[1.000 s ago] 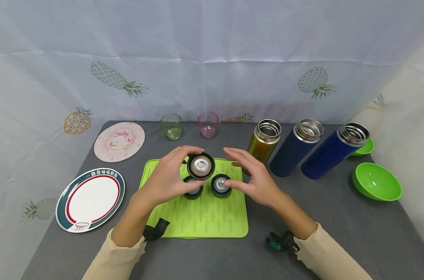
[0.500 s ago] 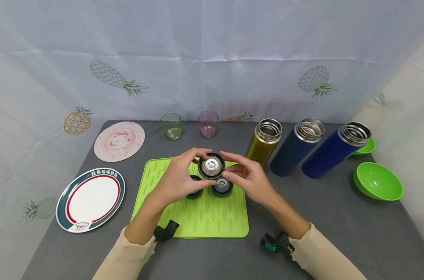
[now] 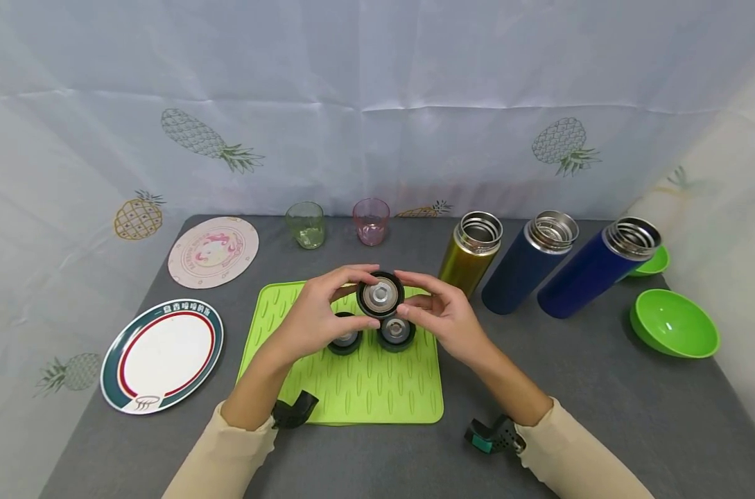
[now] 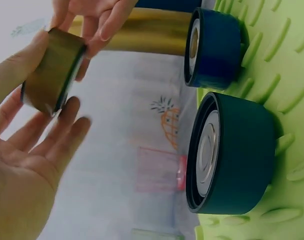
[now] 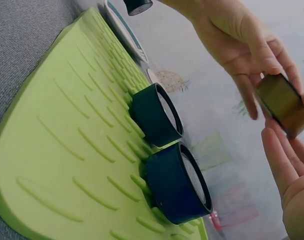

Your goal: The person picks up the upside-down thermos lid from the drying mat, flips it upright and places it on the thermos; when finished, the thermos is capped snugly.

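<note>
Head view, left hand [image 3: 308, 315] and right hand [image 3: 448, 317] pinching gold lid [image 3: 380, 295] by opposite edges, above green mat [image 3: 365, 391], left wrist view, open air separating it from teal lid [image 4: 244, 155] and blue lid [image 4: 218, 52], right wrist view, mat extending past both to rounded corner.

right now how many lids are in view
3: a gold lid held between left hand and right hand; on the green mat, a teal lid left and a blue lid right.
</note>
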A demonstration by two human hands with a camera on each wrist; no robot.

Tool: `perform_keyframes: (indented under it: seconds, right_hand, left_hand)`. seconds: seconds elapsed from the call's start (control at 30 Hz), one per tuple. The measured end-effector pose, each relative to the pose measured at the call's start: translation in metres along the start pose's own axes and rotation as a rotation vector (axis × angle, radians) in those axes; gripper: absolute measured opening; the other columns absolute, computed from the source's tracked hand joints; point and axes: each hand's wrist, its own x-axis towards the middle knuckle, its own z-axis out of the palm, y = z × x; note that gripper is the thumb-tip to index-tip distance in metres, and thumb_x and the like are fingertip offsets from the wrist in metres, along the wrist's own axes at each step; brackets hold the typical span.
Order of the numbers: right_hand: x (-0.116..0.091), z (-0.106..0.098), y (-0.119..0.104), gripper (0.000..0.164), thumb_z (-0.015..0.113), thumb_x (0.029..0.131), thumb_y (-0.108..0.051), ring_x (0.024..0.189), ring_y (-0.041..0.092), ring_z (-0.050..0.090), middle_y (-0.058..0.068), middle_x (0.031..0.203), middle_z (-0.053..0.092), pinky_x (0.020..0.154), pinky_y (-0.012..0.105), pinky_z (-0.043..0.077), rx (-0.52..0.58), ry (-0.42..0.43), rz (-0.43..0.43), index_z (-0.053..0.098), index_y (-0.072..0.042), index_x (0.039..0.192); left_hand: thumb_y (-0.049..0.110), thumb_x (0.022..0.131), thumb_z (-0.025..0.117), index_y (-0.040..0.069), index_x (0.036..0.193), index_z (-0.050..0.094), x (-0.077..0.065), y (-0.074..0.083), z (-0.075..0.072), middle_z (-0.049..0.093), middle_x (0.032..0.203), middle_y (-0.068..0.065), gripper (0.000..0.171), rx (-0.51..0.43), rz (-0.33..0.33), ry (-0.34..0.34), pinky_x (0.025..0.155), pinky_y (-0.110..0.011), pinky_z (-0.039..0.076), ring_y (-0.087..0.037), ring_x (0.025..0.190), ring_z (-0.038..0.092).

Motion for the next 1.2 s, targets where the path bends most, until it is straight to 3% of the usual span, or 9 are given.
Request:
perform_keyframes:
  seconds: [0.17, 0.4, 0.57, 0.8, 0.93, 1.03, 1.2]
  right_hand:
    - [-0.001, -0.001, 0.000, 0.053, 0.066, 0.097, -0.004, 0.107, 0.003, 0.071, 0.024, 0.150, 0.049, 0.087, 0.025, 0.061, -0.020, 0.006, 0.011, 0.049, 0.002, 0.147]
    - [-0.001, -0.003, -0.002, 0.054, 0.066, 0.097, -0.003, 0.107, 0.004, 0.072, 0.023, 0.147, 0.051, 0.088, 0.029, 0.062, -0.003, 0.019, 0.016, 0.049, 0.001, 0.148]
    - [-0.001, -0.003, -0.002, 0.054, 0.066, 0.098, -0.003, 0.109, 0.004, 0.072, 0.027, 0.145, 0.053, 0.089, 0.031, 0.062, 0.009, 0.014, 0.027, 0.048, 0.000, 0.149]
    - [0.001, -0.002, -0.002, 0.058, 0.069, 0.096, -0.005, 0.093, 0.008, 0.077, 0.026, 0.131, 0.061, 0.081, 0.030, 0.064, -0.013, 0.025, 0.082, 0.048, -0.006, 0.150]
    - [0.001, 0.000, -0.004, 0.057, 0.071, 0.093, -0.002, 0.086, 0.010, 0.078, 0.023, 0.127, 0.060, 0.078, 0.028, 0.063, -0.040, 0.048, 0.107, 0.051, -0.004, 0.146]
    - [0.001, 0.000, -0.005, 0.054, 0.072, 0.092, -0.001, 0.086, 0.010, 0.077, 0.024, 0.129, 0.059, 0.078, 0.027, 0.063, -0.051, 0.055, 0.094, 0.053, -0.002, 0.143]
    - [0.001, 0.001, -0.006, 0.050, 0.072, 0.091, 0.002, 0.094, 0.009, 0.077, 0.023, 0.131, 0.059, 0.081, 0.027, 0.063, -0.035, 0.052, 0.054, 0.056, 0.000, 0.138]
  left_hand:
    - [0.015, 0.080, 0.088, 0.017, 0.124, 0.071, -0.001, 0.002, -0.003, 0.059, 0.148, -0.003, 0.047, 0.032, -0.011, -0.022, 0.092, -0.035, 0.060, -0.019, 0.120, 0.066]
    - [0.015, 0.084, 0.084, 0.017, 0.130, 0.071, -0.001, 0.005, -0.006, 0.065, 0.139, -0.004, 0.048, 0.056, -0.020, -0.018, 0.089, -0.029, 0.062, -0.020, 0.111, 0.070]
    - [0.014, 0.085, 0.083, 0.014, 0.130, 0.071, 0.000, 0.005, -0.006, 0.065, 0.138, -0.008, 0.047, 0.031, -0.021, -0.009, 0.089, -0.028, 0.062, -0.022, 0.116, 0.070]
    - [0.010, 0.086, 0.081, 0.013, 0.125, 0.074, -0.001, 0.006, -0.003, 0.063, 0.141, -0.010, 0.040, 0.072, 0.060, -0.026, 0.084, -0.027, 0.061, -0.025, 0.125, 0.066]
    - [0.007, 0.088, 0.079, 0.011, 0.129, 0.072, -0.002, 0.008, -0.002, 0.063, 0.143, -0.009, 0.042, 0.060, 0.088, -0.013, 0.080, -0.029, 0.060, -0.025, 0.125, 0.066]
    - [0.011, 0.091, 0.077, 0.014, 0.136, 0.067, -0.002, 0.010, -0.004, 0.064, 0.142, -0.006, 0.046, 0.033, 0.050, 0.013, 0.084, -0.030, 0.062, -0.021, 0.116, 0.071]
    - [0.022, 0.094, 0.075, 0.021, 0.135, 0.063, -0.002, 0.014, -0.004, 0.065, 0.134, -0.003, 0.043, -0.023, -0.105, 0.019, 0.084, -0.031, 0.062, -0.018, 0.104, 0.075]
